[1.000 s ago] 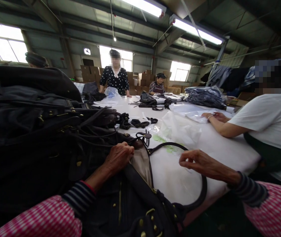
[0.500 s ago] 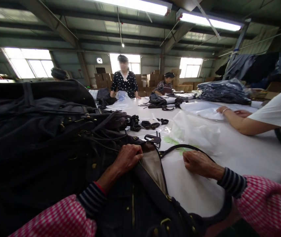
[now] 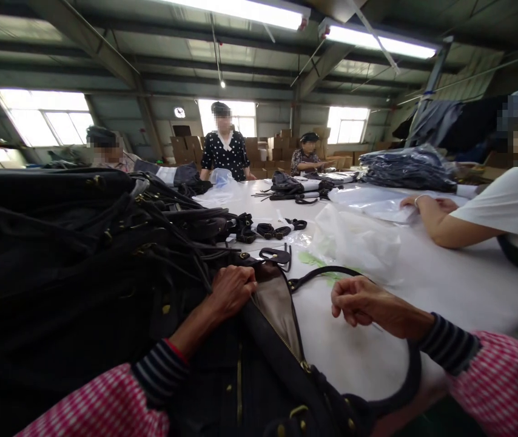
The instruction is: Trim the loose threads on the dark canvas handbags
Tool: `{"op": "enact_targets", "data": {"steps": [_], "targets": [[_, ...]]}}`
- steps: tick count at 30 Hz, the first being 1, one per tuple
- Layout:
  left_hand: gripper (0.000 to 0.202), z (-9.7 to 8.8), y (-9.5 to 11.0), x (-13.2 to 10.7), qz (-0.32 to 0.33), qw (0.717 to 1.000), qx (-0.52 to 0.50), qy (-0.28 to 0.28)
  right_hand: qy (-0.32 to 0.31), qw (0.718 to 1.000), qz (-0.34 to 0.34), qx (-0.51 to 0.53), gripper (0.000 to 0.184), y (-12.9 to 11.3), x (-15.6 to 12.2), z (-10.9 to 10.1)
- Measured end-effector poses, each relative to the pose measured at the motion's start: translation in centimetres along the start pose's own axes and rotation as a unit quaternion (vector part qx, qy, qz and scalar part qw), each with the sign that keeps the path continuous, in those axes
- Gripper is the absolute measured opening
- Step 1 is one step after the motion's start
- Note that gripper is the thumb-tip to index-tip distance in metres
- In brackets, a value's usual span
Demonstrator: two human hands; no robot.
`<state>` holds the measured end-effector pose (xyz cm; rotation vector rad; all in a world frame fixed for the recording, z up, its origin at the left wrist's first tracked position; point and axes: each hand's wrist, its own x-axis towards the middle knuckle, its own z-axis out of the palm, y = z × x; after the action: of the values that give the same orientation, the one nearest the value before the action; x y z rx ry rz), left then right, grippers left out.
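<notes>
A black handbag (image 3: 213, 364) with brass-coloured zips and fittings lies in front of me, its top zip undone so the beige lining (image 3: 277, 297) shows. My left hand (image 3: 234, 288) is closed on the bag's edge beside the opening. Above the white table, inside the loop of the bag's black handle (image 3: 411, 376), my right hand (image 3: 363, 303) hovers with curled fingers. Something thin pokes out below that hand; what the fingers hold is too small to make out. Just beyond the bag rests a black tag-like piece with thin straps (image 3: 275, 255).
Piled black bags (image 3: 59, 243) fill the left side. Coiled black straps (image 3: 272, 230) and clear plastic bags (image 3: 354, 240) lie on the white table (image 3: 445, 297). At right, a co-worker's arm (image 3: 450, 227) rests on plastic. Several other people are around the table.
My right hand has turned and its fingers have loosened a little from a tighter fist. The left hand keeps its hold on the bag. At the left, the top of the bag pile has sunk lower.
</notes>
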<state>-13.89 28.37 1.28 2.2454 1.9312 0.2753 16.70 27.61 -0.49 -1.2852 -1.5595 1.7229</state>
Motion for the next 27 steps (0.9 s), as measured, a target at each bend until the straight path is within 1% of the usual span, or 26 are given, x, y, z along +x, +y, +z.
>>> {"op": "enact_targets", "data": {"steps": [3, 6, 9, 11, 14, 20, 27], "targets": [[0.017, -0.4, 0.2, 0.1, -0.029, 0.999, -0.017, -0.004, -0.046, 0.999, -0.023, 0.007, 0.016, -1.0, 0.6, 2.9], [0.017, -0.8, 0.1, 0.0, -0.061, 0.997, -0.036, -0.008, -0.078, 0.996, -0.044, 0.017, 0.021, -2.2, 2.3, 6.4], [0.017, -1.1, 0.0, -0.1, -0.084, 0.995, -0.056, -0.013, -0.088, 0.994, -0.059, 0.011, 0.027, -3.1, 4.6, 9.2], [0.017, -1.1, 0.0, -0.2, -0.089, 0.994, -0.069, -0.015, -0.084, 0.995, -0.057, -0.014, 0.030, -3.3, 5.9, 10.3], [0.017, -0.9, -0.2, -0.1, -0.086, 0.993, -0.085, -0.014, -0.076, 0.995, -0.040, -0.041, 0.033, -3.1, 6.8, 10.9], [0.016, -0.4, -0.5, 0.2, -0.079, 0.992, -0.099, -0.010, -0.055, 0.995, -0.049, -0.071, 0.036, -2.6, 7.0, 10.9], [0.017, -0.5, -0.5, 0.1, -0.074, 0.993, -0.096, -0.010, -0.041, 0.996, -0.038, -0.075, 0.036, -2.5, 7.7, 11.1]]}}
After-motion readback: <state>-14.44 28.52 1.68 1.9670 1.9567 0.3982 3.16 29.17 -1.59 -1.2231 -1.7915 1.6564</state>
